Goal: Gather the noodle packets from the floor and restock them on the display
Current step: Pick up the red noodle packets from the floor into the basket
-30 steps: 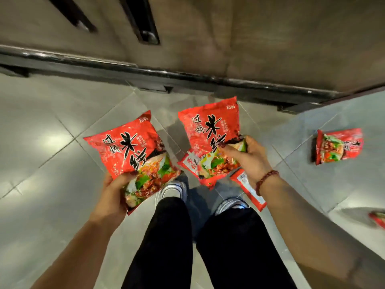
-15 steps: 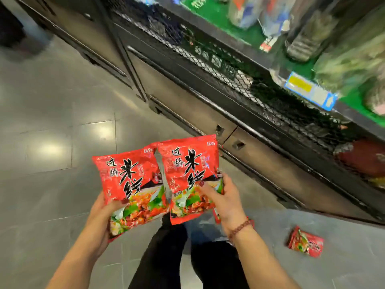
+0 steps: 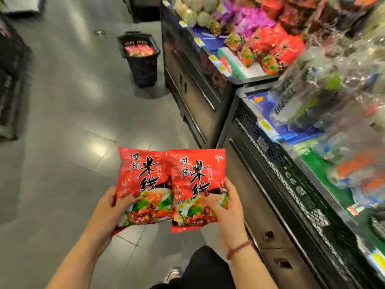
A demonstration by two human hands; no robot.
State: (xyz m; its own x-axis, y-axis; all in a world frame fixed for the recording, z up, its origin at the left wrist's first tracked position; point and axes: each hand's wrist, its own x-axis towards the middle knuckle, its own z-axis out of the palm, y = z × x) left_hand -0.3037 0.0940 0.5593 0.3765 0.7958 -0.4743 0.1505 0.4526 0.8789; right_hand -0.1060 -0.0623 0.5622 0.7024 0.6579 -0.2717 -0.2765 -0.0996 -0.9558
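Observation:
I hold two red noodle packets side by side in front of me, above the floor. My left hand (image 3: pixel 108 211) grips the left packet (image 3: pixel 141 176) by its lower edge, thumb on the front. My right hand (image 3: pixel 227 209) grips the right packet (image 3: pixel 198 180) at its lower right corner, and this packet overlaps the left one slightly. The display (image 3: pixel 277 163) runs along my right, a black counter with a mesh front and shelves of packaged food. Similar red packets (image 3: pixel 277 46) lie on its far section. No packet on the floor is in view.
A black shopping basket (image 3: pixel 141 59) with red goods inside stands on the grey tiled floor next to the display's far end. Dark shelving (image 3: pixel 10 90) lines the left edge. My leg and shoe (image 3: pixel 175 274) show at the bottom.
My view rose from the floor to the display and aisle. Both hands brought their packets together until they overlap. The packets lying on the floor dropped out of sight.

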